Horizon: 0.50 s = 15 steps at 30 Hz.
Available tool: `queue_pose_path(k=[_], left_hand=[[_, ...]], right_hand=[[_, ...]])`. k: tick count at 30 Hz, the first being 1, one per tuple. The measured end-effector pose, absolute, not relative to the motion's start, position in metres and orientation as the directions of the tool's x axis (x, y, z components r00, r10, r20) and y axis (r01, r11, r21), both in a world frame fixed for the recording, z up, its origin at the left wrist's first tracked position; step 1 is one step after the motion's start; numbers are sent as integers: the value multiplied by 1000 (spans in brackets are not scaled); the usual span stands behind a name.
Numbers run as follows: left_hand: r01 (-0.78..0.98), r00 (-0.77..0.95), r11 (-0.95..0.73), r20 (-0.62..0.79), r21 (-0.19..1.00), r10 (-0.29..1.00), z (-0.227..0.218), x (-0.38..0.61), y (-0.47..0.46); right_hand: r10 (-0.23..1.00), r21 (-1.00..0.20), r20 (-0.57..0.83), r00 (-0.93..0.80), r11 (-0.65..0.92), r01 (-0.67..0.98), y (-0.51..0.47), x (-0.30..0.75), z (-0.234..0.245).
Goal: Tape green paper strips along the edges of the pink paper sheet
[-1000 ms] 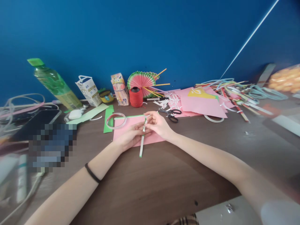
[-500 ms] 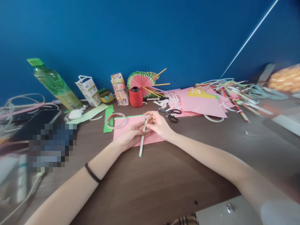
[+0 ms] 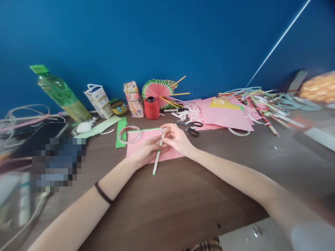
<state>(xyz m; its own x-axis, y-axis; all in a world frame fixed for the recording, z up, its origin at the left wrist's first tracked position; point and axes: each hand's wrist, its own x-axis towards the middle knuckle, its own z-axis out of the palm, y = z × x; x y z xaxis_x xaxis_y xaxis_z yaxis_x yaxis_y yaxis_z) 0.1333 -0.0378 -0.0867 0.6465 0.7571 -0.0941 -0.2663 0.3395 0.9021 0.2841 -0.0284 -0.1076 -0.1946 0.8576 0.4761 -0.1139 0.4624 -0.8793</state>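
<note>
Between both hands is a narrow strip of paper, pale on its face with green edges, its lower end hanging toward me. My left hand pinches the strip at mid-length between thumb and fingers. Closed at the strip's upper end is my right hand, thumb and forefinger together. Under the hands lies a pink paper sheet with a green strip along its far edge. A roll of tape rests over the sheet's left corner. Black-handled scissors lie just right of my right hand.
Behind the hands stand a red thread spool, a small carton and a pink-green paper fan. A green bottle and a milk carton are at left. Pink papers and white paper scraps lie right.
The strip's lower end has swung slightly to the left. Both hands keep nearly the same place and grip.
</note>
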Motion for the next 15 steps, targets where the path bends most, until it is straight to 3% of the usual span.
queue_pose_path(k=[8,15], left_hand=[[-276,639,360,-111,891,762,-86,132,-38],[-273,648,376,-120,885,753,-85,133,-39]], right_hand=[[787,-789,605,-125,613,39,-41,282,-101],[751,-719,657,-67,651,242,-40,285,-101]])
